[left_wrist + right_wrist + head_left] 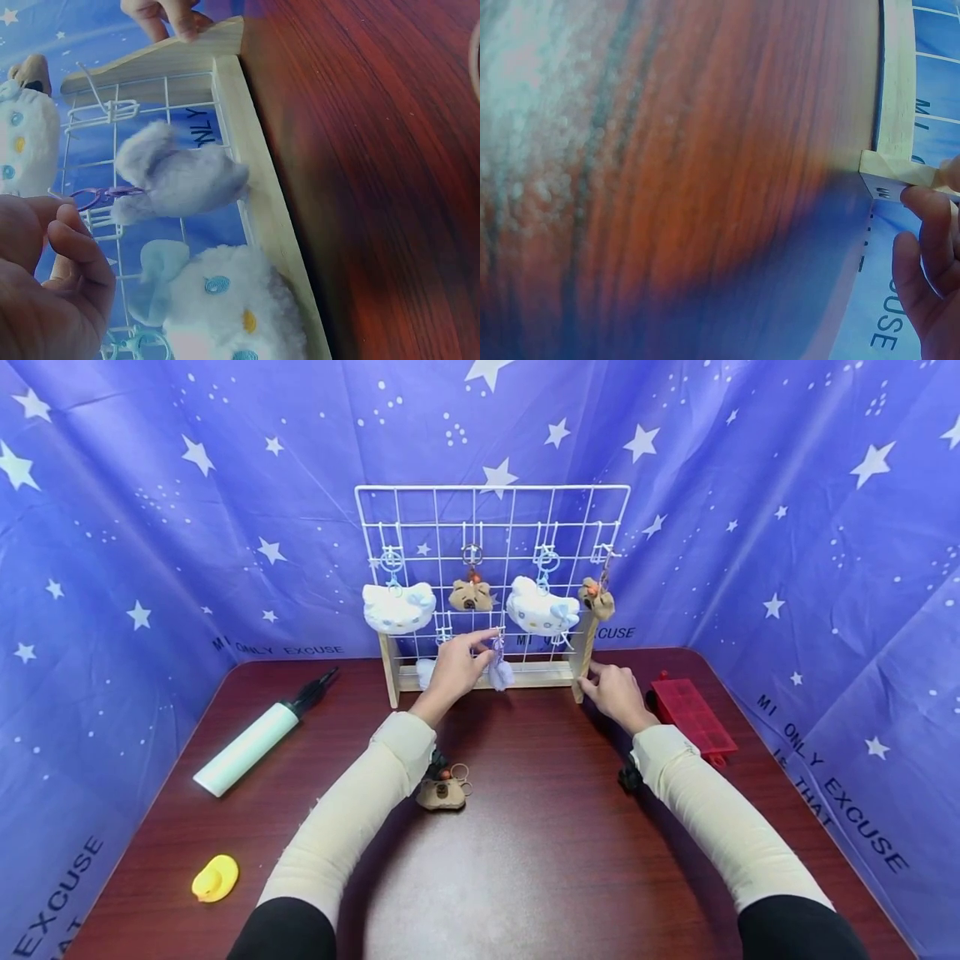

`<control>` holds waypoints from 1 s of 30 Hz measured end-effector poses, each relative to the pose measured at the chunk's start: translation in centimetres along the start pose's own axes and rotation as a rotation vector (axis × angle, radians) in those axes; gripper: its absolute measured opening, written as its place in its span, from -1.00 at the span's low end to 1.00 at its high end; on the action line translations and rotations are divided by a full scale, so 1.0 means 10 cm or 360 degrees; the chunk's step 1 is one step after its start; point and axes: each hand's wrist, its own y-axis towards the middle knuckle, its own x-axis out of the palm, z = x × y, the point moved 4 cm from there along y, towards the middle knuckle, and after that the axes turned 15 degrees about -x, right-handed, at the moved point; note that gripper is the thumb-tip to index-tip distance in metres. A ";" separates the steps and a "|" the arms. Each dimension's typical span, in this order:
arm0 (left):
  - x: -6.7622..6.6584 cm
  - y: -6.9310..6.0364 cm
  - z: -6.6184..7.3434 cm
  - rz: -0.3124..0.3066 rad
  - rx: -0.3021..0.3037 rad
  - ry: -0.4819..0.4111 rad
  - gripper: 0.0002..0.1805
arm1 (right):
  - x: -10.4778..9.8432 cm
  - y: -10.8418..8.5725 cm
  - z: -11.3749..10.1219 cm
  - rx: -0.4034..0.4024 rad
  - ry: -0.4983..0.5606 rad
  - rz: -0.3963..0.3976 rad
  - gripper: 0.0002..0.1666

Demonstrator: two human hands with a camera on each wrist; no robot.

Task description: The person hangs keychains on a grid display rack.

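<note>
My left hand [456,668] pinches the purple ring of a lavender plush keychain [187,180] at a hook low on the white wire display rack [491,487]. The plush hangs before the grid, above the wooden base bar. At the rack's right end, my right hand [617,695] grips the wooden side support [584,652], seen also beside the fingers [928,206] in the right wrist view. A white plush keychain with a blue bow [232,300] hangs beside the lavender one, partly hidden by my left hand in the head view.
Along the upper hooks hang two white plush keychains [399,608] and two brown bear-like ones [471,596]. Another brown keychain [441,794] lies near my left sleeve. A pump [251,747] and yellow toy [215,878] lie left; a red compartment box [693,714] lies right.
</note>
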 end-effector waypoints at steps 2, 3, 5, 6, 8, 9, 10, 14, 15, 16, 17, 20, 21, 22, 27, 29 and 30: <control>-0.02 -0.02 -0.02 0.0009 0.0019 0.0014 -0.59 | 0.00 0.00 0.00 0.0004 0.0005 -0.0001 -0.49; -0.04 -0.04 -0.03 0.0009 0.0024 0.0026 -0.60 | 0.01 0.00 0.00 0.0004 0.0008 0.0000 -0.49; -0.06 -0.07 -0.05 0.0003 0.0038 0.0043 -0.62 | 0.01 0.00 0.00 0.0001 0.0013 0.0000 -0.51; -0.08 -0.08 -0.06 0.0000 0.0043 0.0059 -0.63 | 0.01 0.00 0.00 0.0000 0.0017 -0.0001 -0.51; -0.10 -0.11 -0.08 -0.0011 0.0051 0.0090 -0.64 | 0.01 0.00 0.00 -0.0001 0.0020 -0.0003 -0.51; -0.12 -0.14 -0.09 -0.0024 0.0052 0.0100 -0.65 | 0.01 0.00 0.00 -0.0002 0.0021 -0.0006 -0.51; -0.13 -0.16 -0.10 -0.0041 0.0051 0.0100 -0.66 | 0.01 0.01 0.00 -0.0002 0.0021 -0.0006 -0.50; -0.18 -0.26 -0.12 -0.0131 0.0057 0.0101 -0.70 | 0.01 0.00 0.01 -0.0010 0.0012 0.0006 -0.49; -0.18 -0.28 -0.13 -0.0157 0.0063 0.0106 -0.71 | 0.01 0.00 0.01 -0.0011 0.0010 0.0012 -0.49; -0.19 -0.29 -0.14 -0.0178 0.0073 0.0115 -0.71 | 0.00 0.00 0.01 -0.0018 0.0007 0.0021 -0.50; -0.20 -0.31 -0.15 -0.0200 0.0084 0.0128 -0.72 | 0.00 0.01 0.01 -0.0024 0.0003 0.0028 -0.50; -0.21 -0.35 -0.19 -0.0246 0.0106 0.0179 -0.73 | 0.00 0.01 0.01 -0.0039 -0.0003 0.0035 -0.52; -0.22 -0.36 -0.21 -0.0262 0.0107 0.0188 -0.73 | 0.00 0.01 0.01 -0.0041 -0.0001 0.0037 -0.53; -0.22 -0.38 -0.23 -0.0275 0.0101 0.0195 -0.73 | 0.01 0.01 0.01 -0.0045 -0.0003 0.0037 -0.53; -0.26 -0.46 -0.33 -0.0317 0.0109 0.0232 -0.74 | 0.00 0.00 0.00 -0.0047 -0.0007 0.0039 -0.55; -0.25 -0.48 -0.38 -0.0354 0.0101 0.0255 -0.75 | -0.01 0.00 0.00 -0.0051 -0.0007 0.0041 -0.55; -0.25 -0.50 -0.41 -0.0385 0.0091 0.0269 -0.75 | -0.01 0.00 -0.01 -0.0054 -0.0009 0.0042 -0.55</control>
